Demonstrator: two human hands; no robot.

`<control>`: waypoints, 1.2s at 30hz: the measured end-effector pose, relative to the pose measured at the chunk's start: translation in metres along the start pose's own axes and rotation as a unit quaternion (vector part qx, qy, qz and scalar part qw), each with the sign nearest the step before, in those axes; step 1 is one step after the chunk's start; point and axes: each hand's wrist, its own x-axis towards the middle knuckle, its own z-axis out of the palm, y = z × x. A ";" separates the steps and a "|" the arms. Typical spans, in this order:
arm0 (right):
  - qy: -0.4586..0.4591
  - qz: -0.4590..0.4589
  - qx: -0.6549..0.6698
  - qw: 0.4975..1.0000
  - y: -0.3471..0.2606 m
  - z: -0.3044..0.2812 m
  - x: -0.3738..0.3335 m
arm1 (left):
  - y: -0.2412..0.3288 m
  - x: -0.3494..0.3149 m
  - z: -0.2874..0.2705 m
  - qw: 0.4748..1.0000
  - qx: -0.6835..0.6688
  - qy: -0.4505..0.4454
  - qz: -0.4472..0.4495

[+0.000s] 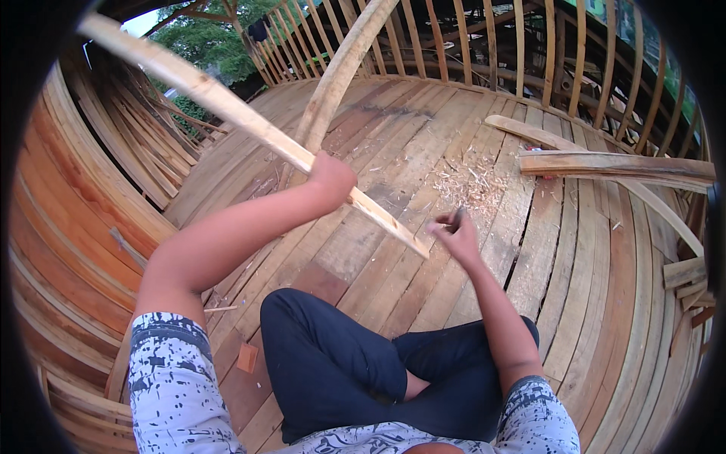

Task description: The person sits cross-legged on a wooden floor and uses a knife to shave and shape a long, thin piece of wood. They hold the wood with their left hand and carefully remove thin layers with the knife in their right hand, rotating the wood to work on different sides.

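Observation:
My left hand [333,181] is wrapped round a long pale wooden strip [227,110], which slants from the upper left down toward the middle of the floor. The strip's lower end, near a small notch or dark mark, reaches close to my right hand [458,236]. That hand is raised just right of the end, apart from it, with its fingers curled. Something small and dark shows at the fingers, too blurred to name. A curved wooden piece [340,72] stands behind the strip, passing out at the top; its lower part is hidden by the strip and my hand.
Wood shavings [473,185] lie scattered on the plank floor [378,295] ahead of me. Several boards [616,164] lie at the right. Big reddish planks [83,257] stack at the left. A slatted railing [522,49] runs along the back. A small wood block [247,357] is beside my knee.

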 end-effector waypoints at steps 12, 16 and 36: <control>-0.034 0.027 -0.017 0.999 0.024 0.079 -0.058 | 0.055 0.037 -0.027 0.980 0.137 0.117 0.087; 0.018 0.018 -0.004 1.000 0.024 0.076 -0.055 | 0.062 0.022 -0.055 0.964 0.183 0.121 0.152; -0.160 0.011 -0.058 0.985 0.008 0.048 -0.036 | 0.041 0.064 -0.048 0.432 -0.814 0.358 -0.151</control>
